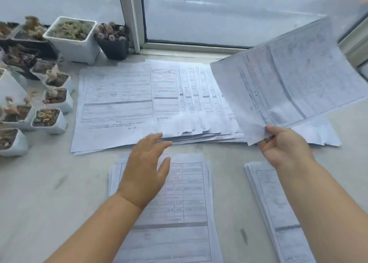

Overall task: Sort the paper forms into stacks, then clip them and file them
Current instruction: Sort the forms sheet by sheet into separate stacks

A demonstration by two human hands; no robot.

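Observation:
A wide, fanned pile of printed paper forms point(127, 103) lies across the far middle of the pale sill. My right hand point(284, 145) pinches the near corner of a lifted form point(288, 85), held tilted in the air above the pile's right end. With straight fingers, my left hand point(145, 169) reaches over a near stack of forms point(185, 213), its fingertips at the fanned pile's front edge. A second near stack point(264, 201) lies at the right, partly hidden under my right forearm.
Several small pots of succulents crowd the left side, among them a white square pot point(73, 41) and a black pot point(113, 43). A window frame point(133, 18) and glass close off the far edge. Bare sill surface point(49, 193) shows at the near left.

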